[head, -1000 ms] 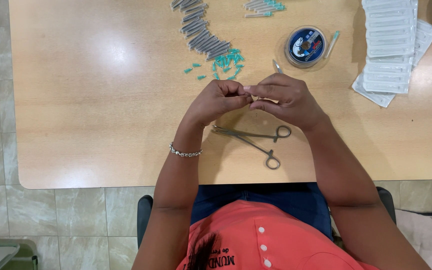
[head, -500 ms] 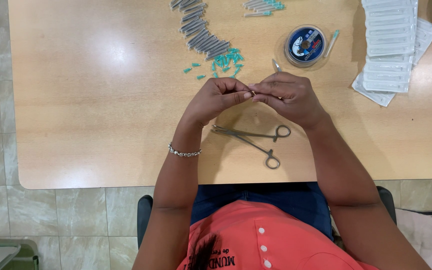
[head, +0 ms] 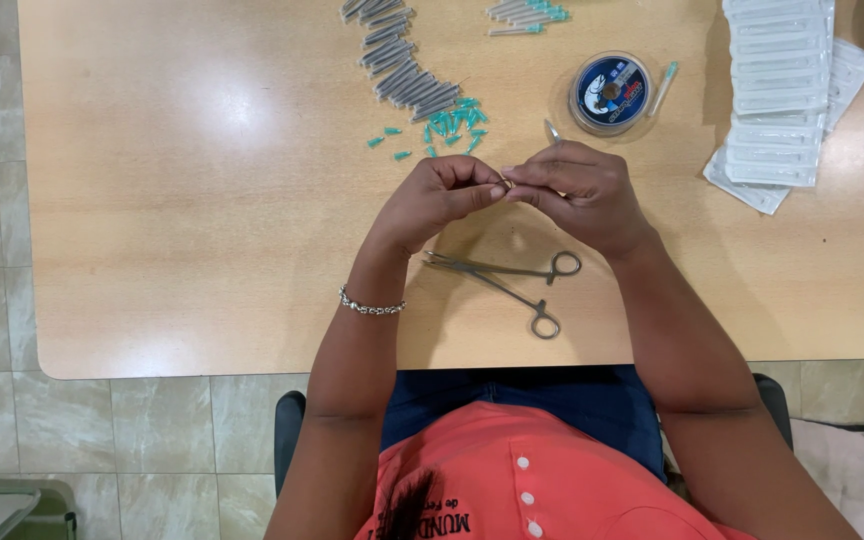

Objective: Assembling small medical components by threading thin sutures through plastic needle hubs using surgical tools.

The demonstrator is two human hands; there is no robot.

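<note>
Head camera view, looking straight down: both hands are raised just above a light wooden table [head: 202, 200] and meet fingertip to fingertip near its middle. The left hand [head: 432, 200] is curled, with thumb and forefinger pinched together at the point of contact; a beaded bracelet [head: 372, 305] sits on its wrist. The right hand [head: 577, 190] is likewise curled, its fingertips pressed against those of the left. A very small, thin object [head: 505, 184] is pinched between the two sets of fingertips; its kind cannot be determined at this size. A slim metal tip [head: 551, 131] projects from behind the right hand toward the far side of the table. Directly below the hands, near the table's front edge, a pair of metal ring-handled forceps [head: 512, 280] lies flat with its handles spread, untouched by either hand. Beyond the hands, a diagonal row of grey tubular caps [head: 397, 60] runs toward the far edge, with small teal hubs [head: 452, 120] scattered at its near end. A round clear spool of line [head: 609, 92] rests just beyond the right hand. A stack of white sealed packets [head: 777, 90] occupies the far right of the table, well apart from the hands.
</note>
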